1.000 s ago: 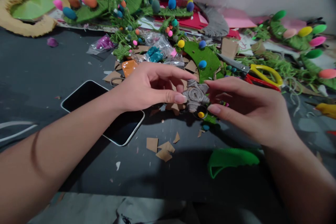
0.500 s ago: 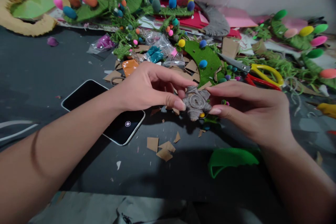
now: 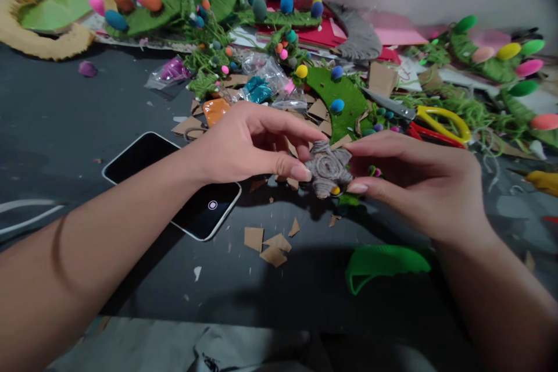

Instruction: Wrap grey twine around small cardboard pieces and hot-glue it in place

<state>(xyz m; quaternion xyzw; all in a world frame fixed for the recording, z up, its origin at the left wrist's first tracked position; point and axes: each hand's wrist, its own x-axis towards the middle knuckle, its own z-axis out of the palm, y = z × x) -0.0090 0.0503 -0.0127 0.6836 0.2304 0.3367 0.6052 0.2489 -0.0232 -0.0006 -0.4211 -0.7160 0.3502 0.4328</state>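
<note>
A small grey star wrapped in yarn, with a coiled round centre, is held above the dark table. My left hand pinches its left side between thumb and fingers. On the opposite side, my right hand grips it with thumb and forefinger. A small yellow bead shows at the star's lower edge. Beneath my left forearm lies a phone, partly covered by the arm. A green comb-like plastic piece rests on the table near my right wrist.
Scissors with yellow and red handles lie beyond my right hand. Cardboard scraps are scattered in front. Green yarn-wrapped shapes with coloured balls, plastic bags and a beige ring line the back of the table.
The grey star has shifted very slightly to the right and up, with both hands still on it. Nothing else has visibly moved.
</note>
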